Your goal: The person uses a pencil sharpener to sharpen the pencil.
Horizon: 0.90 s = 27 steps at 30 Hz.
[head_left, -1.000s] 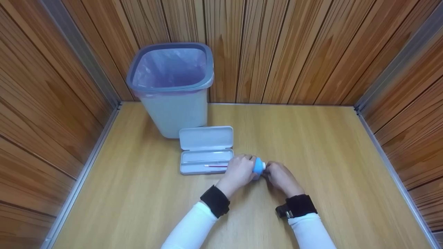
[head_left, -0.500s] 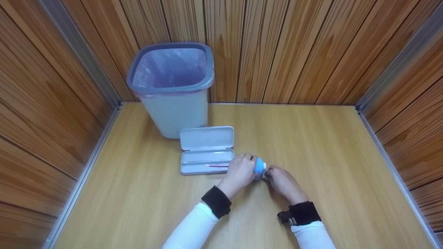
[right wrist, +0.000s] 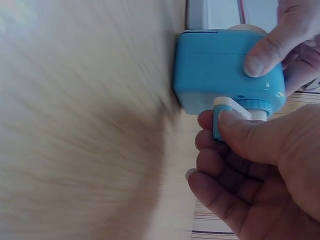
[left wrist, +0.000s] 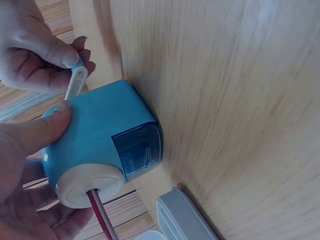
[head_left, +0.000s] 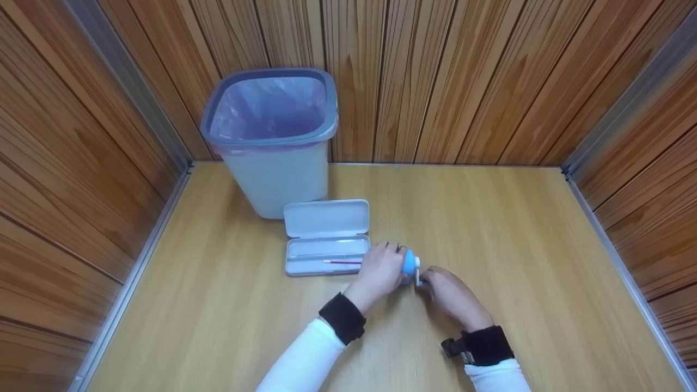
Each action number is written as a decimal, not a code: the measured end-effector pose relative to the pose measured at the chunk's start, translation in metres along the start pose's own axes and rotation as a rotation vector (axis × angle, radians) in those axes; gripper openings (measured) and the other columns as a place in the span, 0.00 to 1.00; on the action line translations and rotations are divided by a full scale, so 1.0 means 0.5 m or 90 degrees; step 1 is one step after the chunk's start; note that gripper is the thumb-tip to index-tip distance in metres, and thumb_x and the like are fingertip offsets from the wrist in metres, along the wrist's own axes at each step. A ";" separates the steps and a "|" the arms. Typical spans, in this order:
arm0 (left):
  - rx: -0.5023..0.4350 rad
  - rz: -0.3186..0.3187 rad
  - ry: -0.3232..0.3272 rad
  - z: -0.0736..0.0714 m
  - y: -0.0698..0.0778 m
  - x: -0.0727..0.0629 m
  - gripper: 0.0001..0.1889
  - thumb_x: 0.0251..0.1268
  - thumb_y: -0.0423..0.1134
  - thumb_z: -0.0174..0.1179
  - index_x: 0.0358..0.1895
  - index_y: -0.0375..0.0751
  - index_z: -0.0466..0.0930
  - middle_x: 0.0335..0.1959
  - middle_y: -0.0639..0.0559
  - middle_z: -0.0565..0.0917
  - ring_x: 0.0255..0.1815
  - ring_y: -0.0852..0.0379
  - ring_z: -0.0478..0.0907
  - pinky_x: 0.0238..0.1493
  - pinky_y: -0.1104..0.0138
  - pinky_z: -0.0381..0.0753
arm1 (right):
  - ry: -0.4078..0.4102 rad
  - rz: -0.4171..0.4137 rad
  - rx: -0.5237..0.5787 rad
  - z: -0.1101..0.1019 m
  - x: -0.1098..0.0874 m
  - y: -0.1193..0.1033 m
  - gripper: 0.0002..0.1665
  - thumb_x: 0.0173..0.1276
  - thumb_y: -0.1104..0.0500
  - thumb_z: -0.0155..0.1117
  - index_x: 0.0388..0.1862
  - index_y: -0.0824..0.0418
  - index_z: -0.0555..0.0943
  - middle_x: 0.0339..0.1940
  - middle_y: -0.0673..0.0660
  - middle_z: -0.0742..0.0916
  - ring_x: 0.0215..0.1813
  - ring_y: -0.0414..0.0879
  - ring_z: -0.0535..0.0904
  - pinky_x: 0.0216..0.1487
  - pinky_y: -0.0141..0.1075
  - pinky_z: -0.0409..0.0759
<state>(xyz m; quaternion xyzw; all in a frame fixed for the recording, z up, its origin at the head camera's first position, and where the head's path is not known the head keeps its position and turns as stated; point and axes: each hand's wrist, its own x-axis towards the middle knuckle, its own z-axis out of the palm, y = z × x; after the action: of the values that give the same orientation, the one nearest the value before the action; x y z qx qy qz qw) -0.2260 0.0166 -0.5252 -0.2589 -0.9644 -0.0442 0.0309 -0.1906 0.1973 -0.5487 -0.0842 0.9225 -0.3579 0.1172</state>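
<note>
- Right hand (head_left: 449, 294): shifted slightly nearer over the last second, pinching the crank (left wrist: 76, 82), which now shows pointing toward the camera; likely mid-turn.
- Left hand (head_left: 379, 268): barely moved, gripping the sharpener (left wrist: 97, 122) on the table (head_left: 517, 245), just beside the case (head_left: 326, 219).
- Pencil (left wrist: 102, 215): stuck in the sharpener, reaching over the open case; sharpening probably underway.
- Bin (head_left: 277, 179) behind: unchanged.

The worktop (head_left: 490, 218), finished in pale wood grain, is enclosed at the back and both sides by brown plank-patterned walls (head_left: 463, 81). Grey strips (head_left: 631, 92) are fitted along the rear corners and side edges.
</note>
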 end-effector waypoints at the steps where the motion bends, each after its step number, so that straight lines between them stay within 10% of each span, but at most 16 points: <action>1: -0.002 -0.001 -0.002 -0.001 0.000 0.001 0.29 0.58 0.52 0.70 0.61 0.43 0.79 0.53 0.47 0.81 0.52 0.50 0.77 0.55 0.59 0.76 | -0.003 0.004 0.009 -0.003 -0.002 -0.001 0.08 0.74 0.61 0.54 0.41 0.58 0.82 0.31 0.52 0.78 0.34 0.46 0.72 0.37 0.39 0.73; 11: -0.002 0.015 0.020 -0.003 0.001 0.003 0.27 0.55 0.48 0.71 0.58 0.42 0.81 0.50 0.49 0.82 0.48 0.50 0.78 0.52 0.60 0.76 | -0.011 0.052 0.074 -0.016 -0.011 -0.010 0.11 0.76 0.59 0.50 0.42 0.57 0.81 0.33 0.54 0.78 0.35 0.48 0.73 0.37 0.40 0.73; 18: 0.025 0.035 0.061 0.002 -0.003 0.000 0.29 0.49 0.50 0.74 0.54 0.40 0.83 0.46 0.50 0.82 0.45 0.51 0.78 0.47 0.60 0.77 | 0.049 -0.149 -0.157 -0.019 -0.013 -0.023 0.08 0.66 0.71 0.62 0.38 0.62 0.84 0.31 0.48 0.80 0.34 0.41 0.74 0.38 0.37 0.77; 27: 0.015 0.021 0.025 -0.002 0.004 0.006 0.27 0.52 0.50 0.72 0.55 0.41 0.82 0.47 0.50 0.81 0.45 0.50 0.77 0.48 0.59 0.77 | 0.048 -0.131 -0.150 -0.026 -0.019 -0.026 0.08 0.66 0.71 0.62 0.40 0.61 0.84 0.34 0.50 0.81 0.36 0.40 0.74 0.40 0.38 0.77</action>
<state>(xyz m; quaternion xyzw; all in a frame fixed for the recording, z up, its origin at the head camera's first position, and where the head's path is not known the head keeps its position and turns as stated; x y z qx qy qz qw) -0.2276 0.0198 -0.5239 -0.2732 -0.9597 -0.0376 0.0535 -0.1843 0.1984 -0.5291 -0.1779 0.9484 -0.2603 0.0342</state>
